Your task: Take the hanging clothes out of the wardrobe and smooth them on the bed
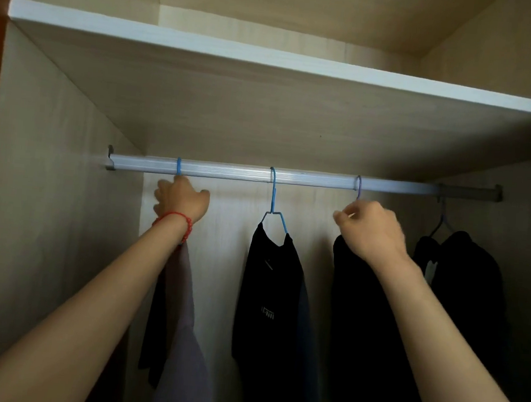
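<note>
A silver rail (228,171) spans the wardrobe. Several garments hang from it on wire hangers. My left hand (181,201), with a red bead bracelet at the wrist, grips the neck of the leftmost blue hanger (178,166), which carries a grey garment (186,339). My right hand (373,230) is closed on the neck of a purple hanger (358,187) that holds a black garment (361,339). Between my arms a black T-shirt (267,298) with small white lettering hangs untouched on a blue hanger (272,198). Both gripped hooks still sit over the rail.
Another dark garment (467,278) hangs on a hanger at the far right of the rail. A white-edged shelf (271,55) runs just above. Pale wood wardrobe walls close in on the left (49,180) and right.
</note>
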Action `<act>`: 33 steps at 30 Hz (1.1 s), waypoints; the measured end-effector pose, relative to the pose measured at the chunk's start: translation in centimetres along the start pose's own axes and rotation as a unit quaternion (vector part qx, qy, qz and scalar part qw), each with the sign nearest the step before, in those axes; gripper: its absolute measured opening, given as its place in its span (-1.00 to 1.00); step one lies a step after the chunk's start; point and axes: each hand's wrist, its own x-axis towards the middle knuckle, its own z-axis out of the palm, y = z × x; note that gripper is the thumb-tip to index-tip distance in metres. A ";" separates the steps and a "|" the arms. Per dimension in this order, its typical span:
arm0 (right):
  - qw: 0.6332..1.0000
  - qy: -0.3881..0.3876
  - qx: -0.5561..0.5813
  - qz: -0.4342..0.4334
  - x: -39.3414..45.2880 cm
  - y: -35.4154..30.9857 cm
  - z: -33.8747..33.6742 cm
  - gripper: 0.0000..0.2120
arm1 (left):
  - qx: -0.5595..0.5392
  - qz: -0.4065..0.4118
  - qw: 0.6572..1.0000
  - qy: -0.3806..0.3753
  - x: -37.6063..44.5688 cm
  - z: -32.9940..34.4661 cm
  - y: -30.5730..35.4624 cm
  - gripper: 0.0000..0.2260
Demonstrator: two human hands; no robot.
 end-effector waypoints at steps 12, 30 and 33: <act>0.987 -0.103 -0.035 0.122 -0.2 6.9 -0.8 -0.61 | 0.134 0.133 0.955 -0.229 -8.8 4.5 8.0 -0.64; 0.982 -0.164 0.070 0.057 2.6 12.8 2.2 -0.69 | 0.155 0.029 0.985 -0.071 -12.4 10.1 10.4 -0.79; 0.981 -0.155 0.088 0.071 3.2 13.9 2.0 -0.70 | 0.144 0.021 0.987 -0.062 -12.6 10.8 10.5 -0.80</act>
